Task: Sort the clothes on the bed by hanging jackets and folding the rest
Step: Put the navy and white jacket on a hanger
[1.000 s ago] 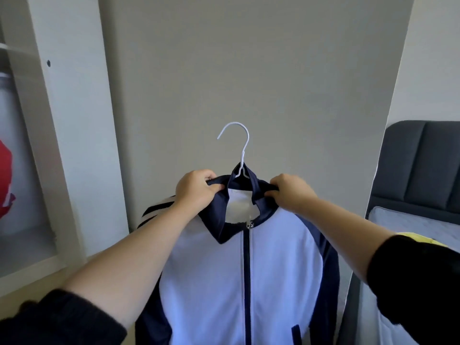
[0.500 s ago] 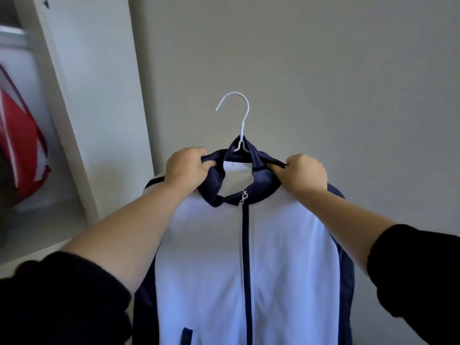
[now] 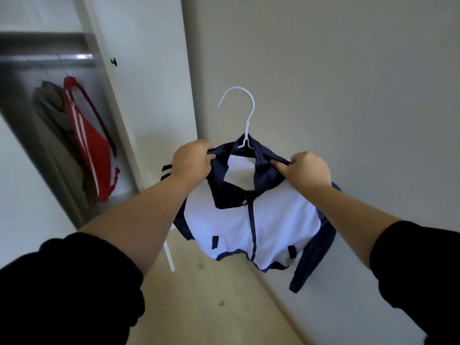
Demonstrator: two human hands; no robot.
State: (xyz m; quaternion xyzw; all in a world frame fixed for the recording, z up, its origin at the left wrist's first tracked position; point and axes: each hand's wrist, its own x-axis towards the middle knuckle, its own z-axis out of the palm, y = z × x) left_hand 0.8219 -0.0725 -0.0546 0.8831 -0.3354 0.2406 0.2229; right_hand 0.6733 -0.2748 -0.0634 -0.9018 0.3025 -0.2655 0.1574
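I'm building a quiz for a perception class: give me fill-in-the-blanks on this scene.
1. The left hand and right hand grip the jacket by its ____.
2. The hanger is ____.
3. The striped garment on the wardrobe rail is ____.
Missing words: collar, white, red.

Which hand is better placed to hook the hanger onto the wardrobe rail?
Probably the left hand: it grips the jacket collar on the side toward the rail; the right hand grips the far side. The hanger rises between them.
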